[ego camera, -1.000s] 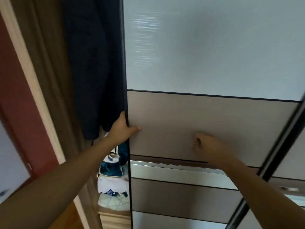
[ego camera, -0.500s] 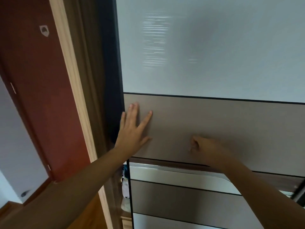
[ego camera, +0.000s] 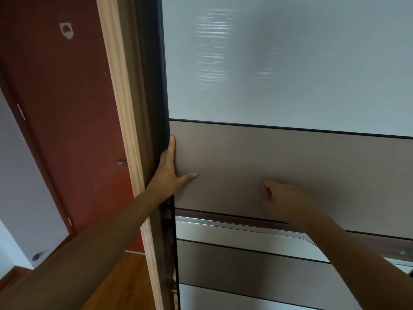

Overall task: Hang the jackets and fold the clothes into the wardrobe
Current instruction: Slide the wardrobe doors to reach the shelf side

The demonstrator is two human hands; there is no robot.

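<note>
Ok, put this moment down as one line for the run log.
sliding door: narrow gap at left | left hand: fingers straight along its edge, thumb on panel | right hand: curled, knuckles against panel

Sliding door blocking wardrobe opening

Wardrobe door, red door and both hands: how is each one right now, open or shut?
wardrobe door: almost shut, thin dark gap at its left edge.
left hand: fingers straight along the door's left edge, thumb flat on it.
right hand: fingers curled, resting against the door, nothing visible in it.
red door: cannot tell.
</note>
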